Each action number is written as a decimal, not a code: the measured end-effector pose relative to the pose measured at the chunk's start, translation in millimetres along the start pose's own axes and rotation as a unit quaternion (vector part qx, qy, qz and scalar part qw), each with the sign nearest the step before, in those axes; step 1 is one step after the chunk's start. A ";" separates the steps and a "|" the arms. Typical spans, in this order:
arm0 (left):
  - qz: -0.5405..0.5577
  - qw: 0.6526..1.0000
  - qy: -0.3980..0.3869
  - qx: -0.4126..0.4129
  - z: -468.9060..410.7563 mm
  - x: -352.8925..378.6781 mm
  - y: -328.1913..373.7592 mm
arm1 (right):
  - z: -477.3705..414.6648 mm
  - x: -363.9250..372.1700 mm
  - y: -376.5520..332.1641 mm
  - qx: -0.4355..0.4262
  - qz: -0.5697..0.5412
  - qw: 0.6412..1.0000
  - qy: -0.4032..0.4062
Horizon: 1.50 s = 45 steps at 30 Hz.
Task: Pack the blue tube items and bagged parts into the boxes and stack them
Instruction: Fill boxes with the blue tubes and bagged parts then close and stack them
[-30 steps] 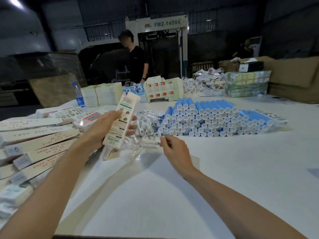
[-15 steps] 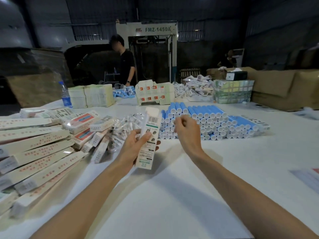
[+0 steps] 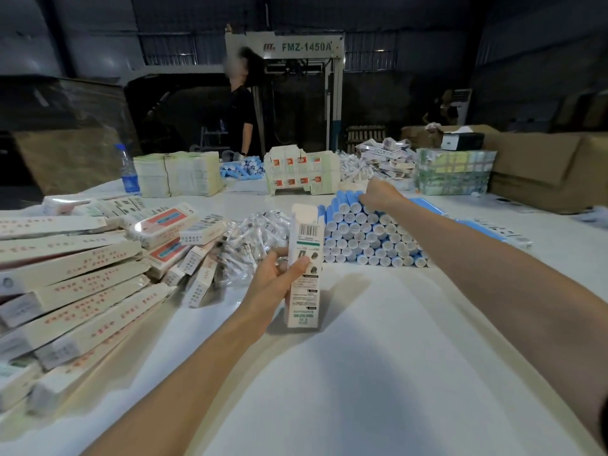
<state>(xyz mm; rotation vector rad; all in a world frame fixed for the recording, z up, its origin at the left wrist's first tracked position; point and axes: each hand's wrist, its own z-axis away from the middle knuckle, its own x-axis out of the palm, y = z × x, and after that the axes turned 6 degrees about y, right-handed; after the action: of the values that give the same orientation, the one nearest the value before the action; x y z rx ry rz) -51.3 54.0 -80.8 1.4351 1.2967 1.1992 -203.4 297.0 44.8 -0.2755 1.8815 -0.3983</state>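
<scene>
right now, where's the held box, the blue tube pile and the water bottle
box [image 3: 304,294], head view, lower printed face
blue tube pile [image 3: 371,232], head view, white end caps
water bottle [image 3: 126,169], head view, clear body

Water bottle [image 3: 127,169] — machine [image 3: 296,47] behind

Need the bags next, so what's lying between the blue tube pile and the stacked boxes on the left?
Head view: a heap of clear bagged parts fills that gap; the left hand holds a box in front of it.
</scene>
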 end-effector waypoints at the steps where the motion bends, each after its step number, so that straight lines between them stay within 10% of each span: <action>1: 0.003 1.000 0.000 0.003 -0.6 -0.5 -0.2 | -2.0 -1.6 -1.1 -0.011 0.004 1.000 0.000; 7: 0.018 1.000 -0.003 0.013 -1.2 -0.3 1.7 | -2.0 -7.4 -9.2 -0.011 0.030 0.999 -0.003; 11: 0.001 1.000 -0.005 0.020 -1.4 -1.5 3.4 | 11.8 -18.4 -6.3 -0.029 -0.149 0.985 0.078; 18: -0.012 1.000 0.005 0.027 3.5 -0.9 7.5 | 80.3 -32.2 -26.2 -0.118 -0.622 0.774 0.024; 27: -0.039 0.998 0.004 0.042 7.8 -4.0 10.4 | 99.8 -20.9 -49.1 -0.219 -0.416 0.883 0.013; 45: -0.108 0.964 0.236 0.061 -6.9 -30.5 7.4 | 110.7 61.0 -40.2 -0.271 -0.220 0.937 0.026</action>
<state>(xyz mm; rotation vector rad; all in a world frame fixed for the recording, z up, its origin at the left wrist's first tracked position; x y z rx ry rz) -56.8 22.8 -75.8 1.0844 1.8295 1.3796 -119.7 221.8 -25.5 -1.0781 1.9491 -0.1708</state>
